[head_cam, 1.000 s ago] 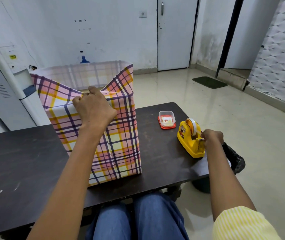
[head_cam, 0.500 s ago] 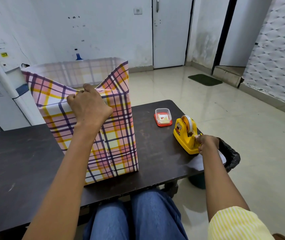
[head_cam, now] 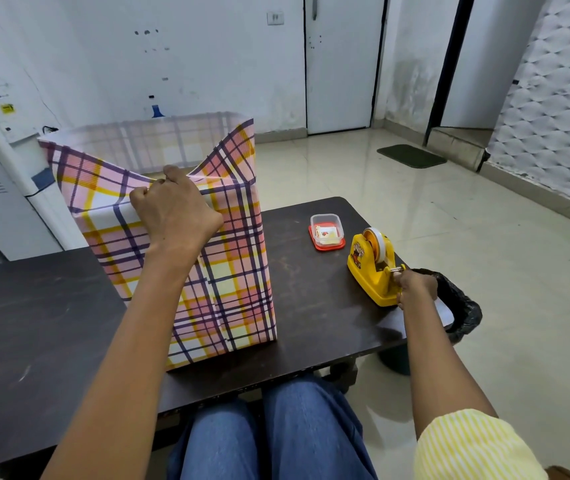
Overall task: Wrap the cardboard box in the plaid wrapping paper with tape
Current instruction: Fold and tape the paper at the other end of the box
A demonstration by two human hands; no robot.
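While left hand (head_cam: 176,213) pinches plaid paper (head_cam: 231,271) top edge, right hand (head_cam: 415,284) grips tape dispenser (head_cam: 368,268)

Both arms extended: left hand (head_cam: 176,216) pinching (fingers curled), right hand (head_cam: 415,284) curled tight.

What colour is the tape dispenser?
The tape dispenser is yellow; it shows best in the head view.

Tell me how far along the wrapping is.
Done: the plaid paper encloses the sides. In hand: the left hand pinches the near top flap down, while the right hand grips the yellow tape dispenser. Left: the other top flaps stand open; no tape shows.
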